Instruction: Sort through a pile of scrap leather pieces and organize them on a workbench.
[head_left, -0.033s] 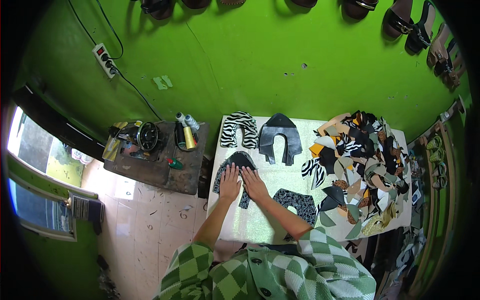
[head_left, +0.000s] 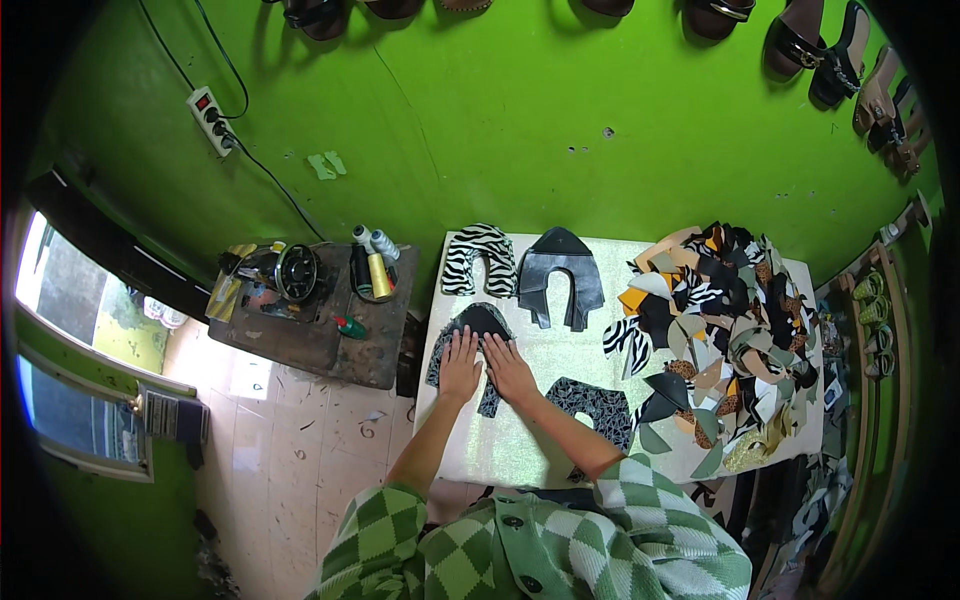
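Both your hands are down on the left part of the table (head_left: 545,345), the left hand (head_left: 460,368) and the right hand (head_left: 508,372) side by side, palms down, fingers stretched out, gripping nothing. Under them lies the black-and-grey patterned piece (head_left: 434,368), a black layer (head_left: 480,318) showing on its far part, one leg poking out toward you. Watch that layer: uneven pressure between your palms could skew it or leave a ripple, and your fingers hide part of the edge.

Just beyond sit the zebra-print piece (head_left: 460,268) and the black arched piece (head_left: 560,262); a long push away from you could bump them. Your right forearm crosses over the second patterned piece (head_left: 605,405), nearer you; whether it touches, I can't tell, but a sweep right could drag it toward the scrap pile (head_left: 725,345).
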